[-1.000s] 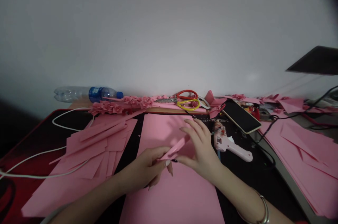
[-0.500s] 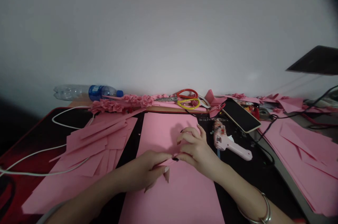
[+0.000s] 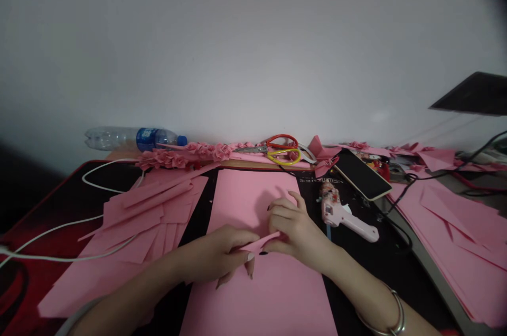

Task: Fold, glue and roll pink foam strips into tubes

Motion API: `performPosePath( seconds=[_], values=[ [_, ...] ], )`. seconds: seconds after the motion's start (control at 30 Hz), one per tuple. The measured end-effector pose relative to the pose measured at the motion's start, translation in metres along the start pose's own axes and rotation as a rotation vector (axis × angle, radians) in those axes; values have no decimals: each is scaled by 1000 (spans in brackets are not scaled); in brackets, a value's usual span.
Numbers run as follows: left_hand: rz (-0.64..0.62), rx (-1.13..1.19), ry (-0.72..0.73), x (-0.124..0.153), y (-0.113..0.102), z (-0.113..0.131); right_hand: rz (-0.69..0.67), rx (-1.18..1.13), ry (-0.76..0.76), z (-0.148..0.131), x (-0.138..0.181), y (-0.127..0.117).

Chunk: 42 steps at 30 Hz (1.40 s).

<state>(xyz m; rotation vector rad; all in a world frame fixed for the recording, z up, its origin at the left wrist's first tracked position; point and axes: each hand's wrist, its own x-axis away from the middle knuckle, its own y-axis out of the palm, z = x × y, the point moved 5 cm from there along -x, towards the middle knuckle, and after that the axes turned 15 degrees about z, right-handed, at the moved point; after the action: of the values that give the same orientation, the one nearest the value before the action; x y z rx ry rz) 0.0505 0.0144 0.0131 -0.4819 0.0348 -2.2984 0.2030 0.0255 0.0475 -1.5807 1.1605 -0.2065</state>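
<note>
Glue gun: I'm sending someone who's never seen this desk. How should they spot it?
Start at the large central pink sheet. Right of it, past the right hand and nearer than the phone, lies the glue gun. Unlike the flat, dark-screened phone, it has a pale handle and blotchy front.

Clear bottle (image 3: 134, 139), dark-screened phone (image 3: 363, 174)

left hand (image 3: 214, 255): pinching, lower fingers (image 3: 226, 277) bent
right hand (image 3: 298, 230): pinching, fingers curled
arms (image 3: 138, 288): angled inward, hands nearly meeting
</note>
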Motion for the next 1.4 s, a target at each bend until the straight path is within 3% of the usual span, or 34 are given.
performPosePath(
  seconds=[0.17,0.27,0.37,0.5,0.63,0.73,0.83,0.93,1.03,1.13,1.3,1.4],
  values=[
    [-12,-12,8,-1,0,-1,-72,-64,-6,-2,0,1],
    [-22,7,-20,-1,-1,-1,-49,-89,-31,-3,0,-1],
    [1,41,-57,0,-4,-1,86,-92,-34,-1,-1,-7],
    [-9,113,-94,0,-4,-1,386,-42,56,13,-1,-22],
    [-48,126,-107,-3,-3,-5,554,202,181,34,4,-39],
    [-75,140,-84,-3,-2,-6,533,392,247,47,5,-45],
    [-66,131,-78,-2,-3,-6,522,382,314,55,6,-47],
    [-36,111,-91,-1,-3,-5,468,195,301,51,3,-43],
    [2,111,-114,-1,-3,-4,232,-76,273,36,-1,-28],
    [57,75,-123,-1,-3,-4,62,-267,386,27,1,-12],
    [98,-26,-126,-2,2,-15,44,-456,516,22,3,-2],
    [105,31,-125,-7,8,-26,36,-500,550,23,4,-1]
  ],
)
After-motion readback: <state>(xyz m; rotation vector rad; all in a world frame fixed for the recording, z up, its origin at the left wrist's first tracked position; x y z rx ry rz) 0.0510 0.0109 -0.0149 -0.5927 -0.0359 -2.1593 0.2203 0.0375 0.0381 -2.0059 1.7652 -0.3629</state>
